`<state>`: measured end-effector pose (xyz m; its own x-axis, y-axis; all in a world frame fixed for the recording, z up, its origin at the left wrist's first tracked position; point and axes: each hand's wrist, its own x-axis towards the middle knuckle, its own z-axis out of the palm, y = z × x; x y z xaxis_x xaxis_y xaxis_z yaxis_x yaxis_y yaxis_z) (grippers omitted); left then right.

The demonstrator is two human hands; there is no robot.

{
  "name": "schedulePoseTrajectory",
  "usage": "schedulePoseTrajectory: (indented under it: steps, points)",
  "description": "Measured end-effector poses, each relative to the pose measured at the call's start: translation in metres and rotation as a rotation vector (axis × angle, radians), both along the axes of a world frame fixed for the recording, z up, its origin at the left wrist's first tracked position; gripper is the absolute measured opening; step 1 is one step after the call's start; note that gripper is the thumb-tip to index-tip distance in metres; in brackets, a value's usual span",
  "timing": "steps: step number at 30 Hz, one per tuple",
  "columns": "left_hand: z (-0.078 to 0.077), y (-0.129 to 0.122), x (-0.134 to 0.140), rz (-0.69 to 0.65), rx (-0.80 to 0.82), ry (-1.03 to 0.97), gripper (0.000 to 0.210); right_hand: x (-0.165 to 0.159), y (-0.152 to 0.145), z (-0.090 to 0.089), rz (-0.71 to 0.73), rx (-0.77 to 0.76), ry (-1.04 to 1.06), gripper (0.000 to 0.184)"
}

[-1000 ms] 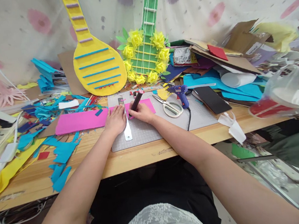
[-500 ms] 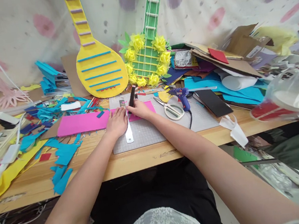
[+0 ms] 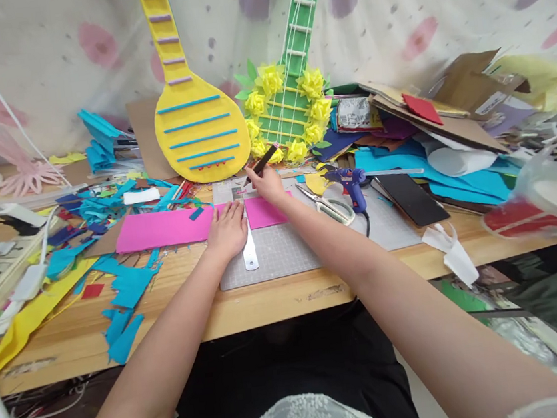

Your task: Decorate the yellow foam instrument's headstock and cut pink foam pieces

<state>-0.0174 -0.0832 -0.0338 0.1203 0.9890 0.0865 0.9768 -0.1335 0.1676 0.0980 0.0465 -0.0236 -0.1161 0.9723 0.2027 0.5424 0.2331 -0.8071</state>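
Observation:
My left hand [image 3: 228,229] lies flat with fingers stretched out, pressing on a pink sheet [image 3: 163,229] and the edge of a steel ruler [image 3: 250,251]. The ruler lies crosswise over the sheet, on a grey cutting mat [image 3: 284,255]. In my right hand [image 3: 268,184] is a dark pen-shaped tool [image 3: 266,159] with a pinkish top end. Its lower end points down near the ruler's far end; whether the tip touches anything I cannot tell. A small dark blue scrap [image 3: 196,214] rests on the sheet left of my left hand.
Scissors [image 3: 328,203], a blue glue gun [image 3: 354,190] and a black phone [image 3: 411,199] lie to the right. Behind stand a yellow paper instrument [image 3: 204,133] and a green one [image 3: 287,110] with yellow flowers. Blue scraps [image 3: 133,279] litter the left; a plastic-covered cup [image 3: 525,214] stands far right.
My right hand has moved away from me along the ruler, tilting the dark tool further over to the right. The left hand stays on the ruler. The whole view has shifted slightly.

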Motion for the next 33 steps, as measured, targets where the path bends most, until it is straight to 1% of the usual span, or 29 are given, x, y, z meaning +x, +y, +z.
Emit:
schedulePoseTrajectory:
  steps: [3, 5, 7, 9, 12, 15, 20, 23, 26, 28, 30, 33]
  points:
    - [0.001, 0.0, 0.0, 0.002, -0.002, -0.003, 0.052, 0.008, -0.009, -0.001, 0.032, 0.028, 0.087, 0.029]
    - [0.001, 0.0, 0.0, 0.001, -0.001, -0.001, 0.051, 0.016, -0.015, -0.004, 0.1, 0.061, 0.142, 0.027]
    - [0.0, 0.0, 0.0, -0.002, -0.001, 0.003, 0.051, 0.024, -0.022, -0.007, 0.197, 0.071, 0.187, 0.026]
    - [0.0, 0.001, 0.0, -0.003, 0.0, 0.007, 0.052, 0.031, -0.03, -0.009, 0.278, 0.048, 0.203, 0.028]
    - [0.001, 0.0, 0.0, 0.0, 0.004, 0.016, 0.052, 0.039, -0.044, -0.01, 0.348, 0.028, 0.159, 0.029]
    - [0.001, 0.0, 0.0, 0.002, -0.004, 0.026, 0.052, 0.042, -0.055, -0.01, 0.38, 0.052, 0.092, 0.025]
    - [0.001, 0.001, 0.0, -0.002, -0.006, 0.039, 0.052, 0.043, -0.061, -0.013, 0.349, 0.023, 0.03, 0.023]
    - [0.001, 0.001, 0.0, -0.005, -0.002, 0.046, 0.053, 0.045, -0.061, -0.014, 0.367, 0.057, -0.029, 0.017]
    - [0.002, 0.001, 0.001, -0.005, -0.011, 0.048, 0.053, 0.047, -0.062, -0.015, 0.426, 0.13, -0.129, 0.02]
    - [0.003, 0.001, 0.001, -0.005, -0.015, 0.049, 0.053, 0.047, -0.064, -0.014, 0.44, 0.19, -0.256, 0.025]
    - [0.003, 0.001, 0.001, -0.005, -0.015, 0.054, 0.053, 0.047, -0.067, -0.013, 0.422, 0.24, -0.411, 0.03]
    - [0.003, 0.001, 0.001, -0.005, -0.012, 0.069, 0.053, 0.046, -0.07, -0.01, 0.392, 0.27, -0.576, 0.033]
